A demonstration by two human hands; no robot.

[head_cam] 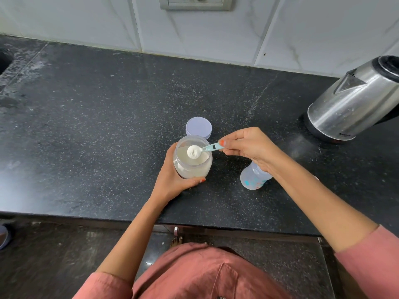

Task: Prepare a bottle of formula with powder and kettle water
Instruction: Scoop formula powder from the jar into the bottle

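Your salmon-pink top (200,275) fills the bottom of the view, and both bare forearms reach out from its sleeves over a black speckled counter (97,126). Your left hand (172,180) wraps around a clear plastic jar (192,167) of pale powder, with the thumb curled across its near side. Your right hand (248,145) pinches the handle end of a small teal scoop (207,147) between thumb and fingertips. The scoop's bowl is heaped with white powder and sits over the jar's open mouth. Just behind the jar, a round lilac lid (198,128) lies flat on the counter. The baby bottle (252,179), clear with blue and orange marks, stands just right of the jar, beneath your right wrist, which hides its top. Well apart, at the far right, a steel electric kettle (354,98) stands on its dark base, close to the white tiled wall (194,33). A switch plate (195,3) is set in the tiles at the top edge.
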